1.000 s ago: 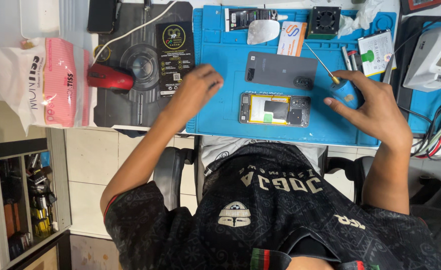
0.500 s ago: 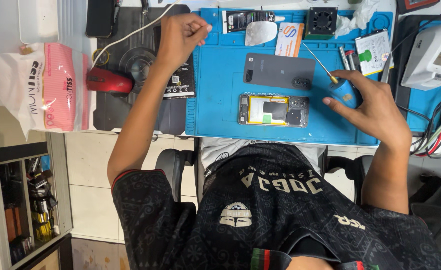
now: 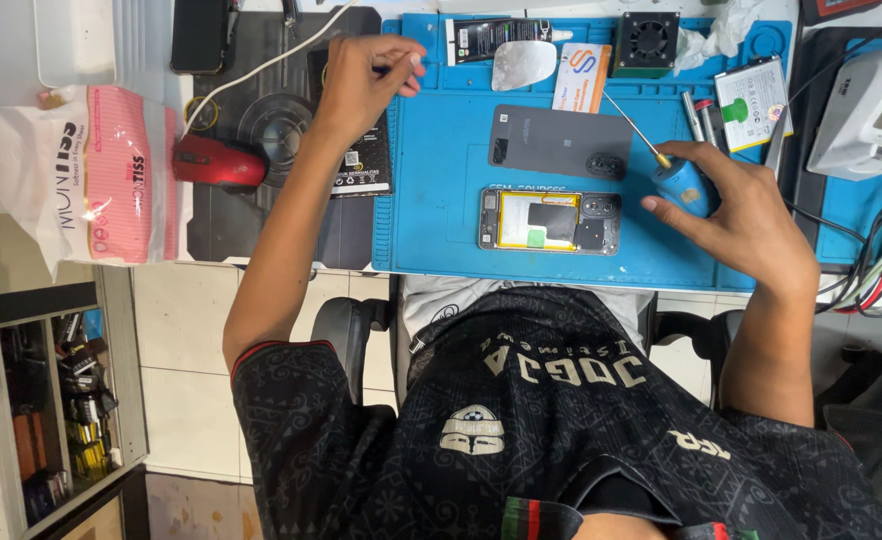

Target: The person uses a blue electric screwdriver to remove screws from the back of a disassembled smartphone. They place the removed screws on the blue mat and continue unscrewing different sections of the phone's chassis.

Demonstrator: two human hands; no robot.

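An opened phone (image 3: 551, 220) with its yellow battery showing lies on the blue work mat (image 3: 431, 200). Its grey back cover (image 3: 561, 140) rests just beyond it. My right hand (image 3: 741, 215) grips a blue-handled screwdriver (image 3: 681, 182) right of the phone, with the thin shaft pointing up-left over the cover's corner. My left hand (image 3: 366, 75) hovers at the mat's far left corner, above a black pad (image 3: 276, 125). Its thumb and forefinger are pinched together; anything between them is too small to see.
A red mouse (image 3: 216, 162) and a pink tissue pack (image 3: 111, 175) lie to the left. A glue tube (image 3: 501, 38), a metal pry plate (image 3: 523, 65), a card (image 3: 581, 78), a small fan (image 3: 646, 42) and a spare battery (image 3: 751, 100) line the far edge. A white device (image 3: 866, 110) and cables sit right.
My left hand has lifted off the mat beside the phone and moved away to the far left corner, its fingers now pinched. My right hand has stayed put with the screwdriver.
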